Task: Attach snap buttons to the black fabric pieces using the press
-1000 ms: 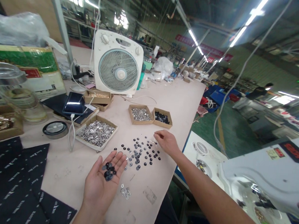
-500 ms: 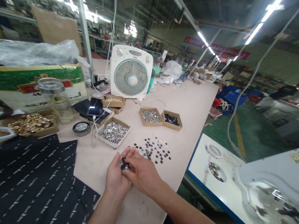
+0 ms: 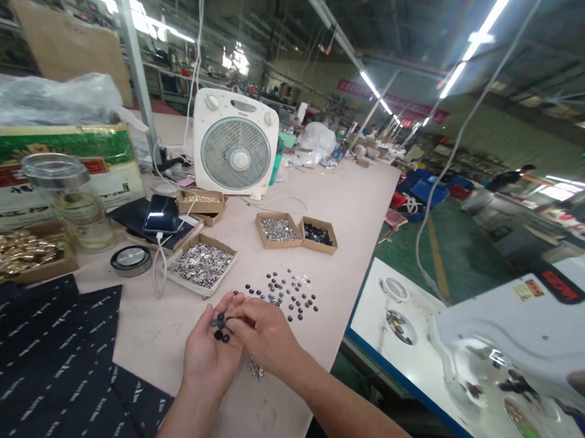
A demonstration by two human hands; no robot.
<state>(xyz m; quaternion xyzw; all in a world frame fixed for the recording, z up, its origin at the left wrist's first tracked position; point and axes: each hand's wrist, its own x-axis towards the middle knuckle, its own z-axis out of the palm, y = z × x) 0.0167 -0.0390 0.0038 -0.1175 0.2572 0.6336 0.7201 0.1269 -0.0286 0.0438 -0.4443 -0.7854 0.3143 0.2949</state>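
Observation:
My left hand [image 3: 208, 363] is palm up and cupped, holding several small black snap buttons [image 3: 221, 336]. Over that palm, my right hand [image 3: 268, 336] pinches a black snap button [image 3: 221, 318] at its fingertips; the fingers partly cover it. Beyond the hands, loose dark snap buttons [image 3: 291, 299] lie scattered on the table [image 3: 346, 203]. A little heap of silver metal snap parts [image 3: 255, 370] shows just below my right hand, partly hidden by it.
Ahead stand a tray of silver rings [image 3: 202, 265], a box of silver parts [image 3: 278, 230] and a box of black buttons [image 3: 318, 234]. Behind them is a fan [image 3: 238, 142]. Dark printed fabric [image 3: 37, 361] lies left; a white machine [image 3: 519, 335] stands right.
My view has swung to the right, so the table items sit further left. The fingers of my right hand have shifted over the palm, and more black buttons and the silver heap now show.

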